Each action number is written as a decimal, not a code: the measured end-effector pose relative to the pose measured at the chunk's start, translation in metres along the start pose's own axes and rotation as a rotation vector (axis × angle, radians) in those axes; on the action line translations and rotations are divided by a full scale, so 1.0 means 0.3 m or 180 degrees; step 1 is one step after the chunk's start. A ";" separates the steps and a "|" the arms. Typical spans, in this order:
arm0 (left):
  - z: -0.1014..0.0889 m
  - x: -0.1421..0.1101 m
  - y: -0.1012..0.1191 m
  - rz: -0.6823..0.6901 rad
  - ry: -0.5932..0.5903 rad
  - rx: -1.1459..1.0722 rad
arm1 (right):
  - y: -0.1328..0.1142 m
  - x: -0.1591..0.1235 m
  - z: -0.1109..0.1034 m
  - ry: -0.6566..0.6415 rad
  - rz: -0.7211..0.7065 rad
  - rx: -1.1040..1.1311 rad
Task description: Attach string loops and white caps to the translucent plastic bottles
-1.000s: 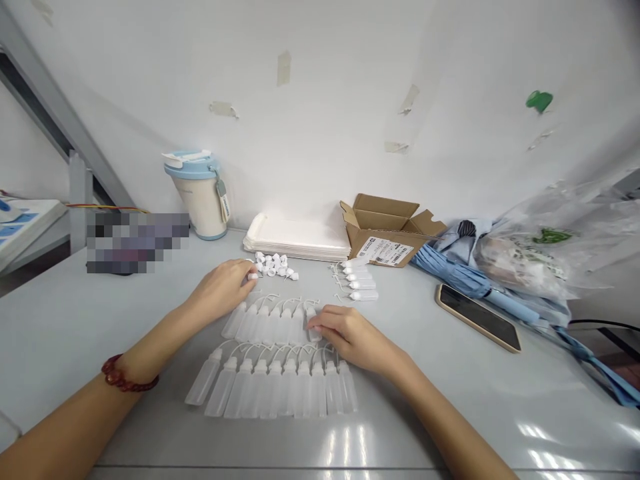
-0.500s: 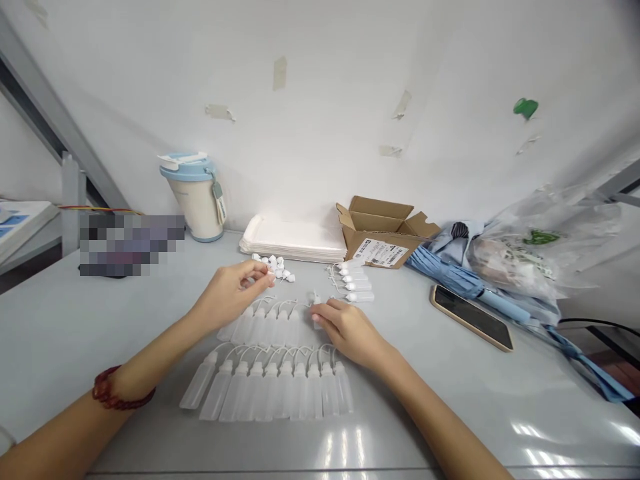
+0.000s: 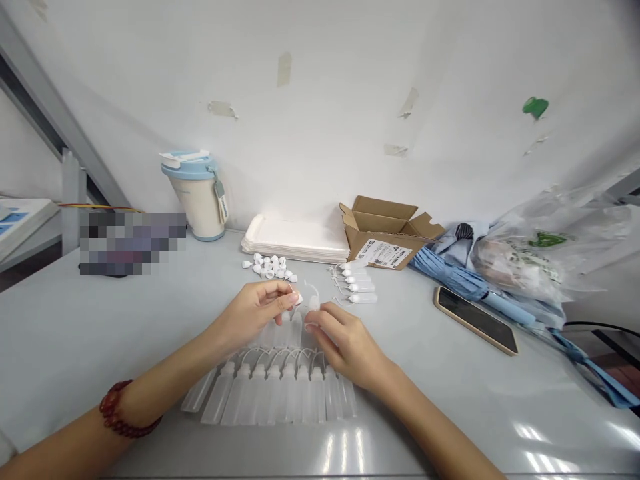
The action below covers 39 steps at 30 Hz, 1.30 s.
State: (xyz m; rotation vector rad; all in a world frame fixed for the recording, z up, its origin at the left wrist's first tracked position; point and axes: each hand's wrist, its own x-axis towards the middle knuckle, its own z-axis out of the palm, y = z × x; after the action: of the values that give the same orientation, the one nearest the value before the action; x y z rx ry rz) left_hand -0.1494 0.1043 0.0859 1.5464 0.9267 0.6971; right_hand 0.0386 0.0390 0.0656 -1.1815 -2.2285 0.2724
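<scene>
Overall, worktop: grey, its back edge against a wall
Bottle rows: lying towards the front edge
Right hand: pinching one bottle over the worktop's middle
Left hand: pinching a white cap just beside that bottle
Loose caps: heaped towards the back edge

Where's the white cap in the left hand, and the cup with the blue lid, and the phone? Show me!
White cap [image 3: 299, 298]: head view, on its visible side.
Cup with the blue lid [image 3: 199, 205]: head view, on the cream body.
Phone [image 3: 476, 321]: head view, on the dark screen.
</scene>
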 end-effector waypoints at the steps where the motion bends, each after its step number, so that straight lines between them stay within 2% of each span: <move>1: 0.001 -0.003 0.000 -0.0016 0.0005 -0.0037 | -0.005 0.000 0.001 0.0000 -0.0023 0.0030; 9: 0.006 -0.013 -0.002 0.0143 -0.0025 -0.0187 | -0.037 -0.001 -0.004 -0.0191 -0.0106 0.0143; 14: 0.004 -0.010 0.001 0.0308 -0.0158 0.0070 | -0.038 -0.004 -0.017 -0.0323 -0.0190 0.0319; 19: 0.001 -0.014 0.010 0.0445 -0.0283 0.0218 | -0.036 -0.004 -0.031 -0.0194 -0.0083 0.0691; 25: -0.004 -0.014 0.005 0.0316 -0.0186 -0.0003 | -0.030 0.002 -0.032 0.0148 0.0267 0.1398; 30: -0.009 -0.011 -0.004 0.0238 -0.0270 -0.0289 | -0.035 0.009 -0.012 0.0187 0.1058 0.2731; 32: -0.011 -0.011 -0.002 0.0231 -0.0306 -0.0374 | -0.038 0.014 -0.005 0.0152 0.1210 0.3197; 35: -0.013 -0.008 0.002 0.0160 -0.0312 -0.0455 | -0.041 0.019 0.001 0.0119 0.1257 0.3350; 39: -0.013 -0.006 0.006 0.0153 -0.0222 -0.0399 | -0.043 0.018 0.005 0.0230 0.1291 0.3096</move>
State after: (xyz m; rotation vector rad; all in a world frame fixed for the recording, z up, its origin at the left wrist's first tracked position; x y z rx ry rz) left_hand -0.1533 0.1048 0.0884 1.4766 0.7815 0.7175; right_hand 0.0267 0.0359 0.0721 -1.0079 -1.4208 1.2726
